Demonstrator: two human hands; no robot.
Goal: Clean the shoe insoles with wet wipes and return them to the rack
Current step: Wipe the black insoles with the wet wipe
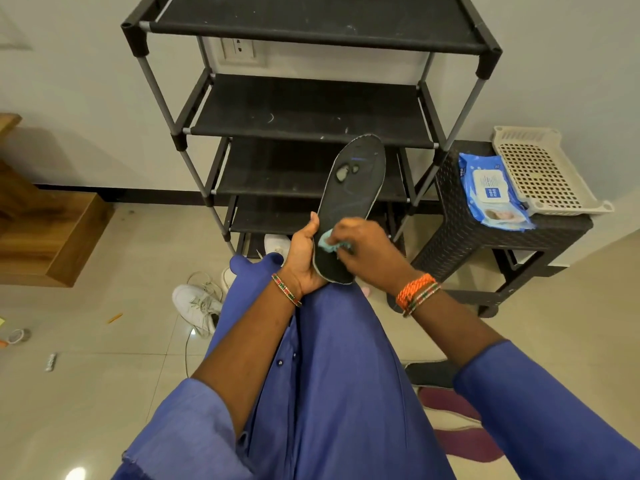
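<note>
Head view: at 3 o'clock a cream perforated plastic basket [547, 174] sits on a dark woven-pattern stool [485, 237]; nothing shows inside it. A blue wet-wipe pack [491, 190] lies just beside it, lid closed. At centre, the left hand [303, 256] grasps the heel end of a long black foam insole [349, 199], thumb along its edge, toe pointing to 12 o'clock before the black four-shelf fabric rack [311, 112]. The right hand [367, 251] pinches a crumpled pale blue wipe [327, 242] with curled fingers, pressing it onto the insole's heel area. White sneaker [195, 304] at 8 o'clock on the floor
</note>
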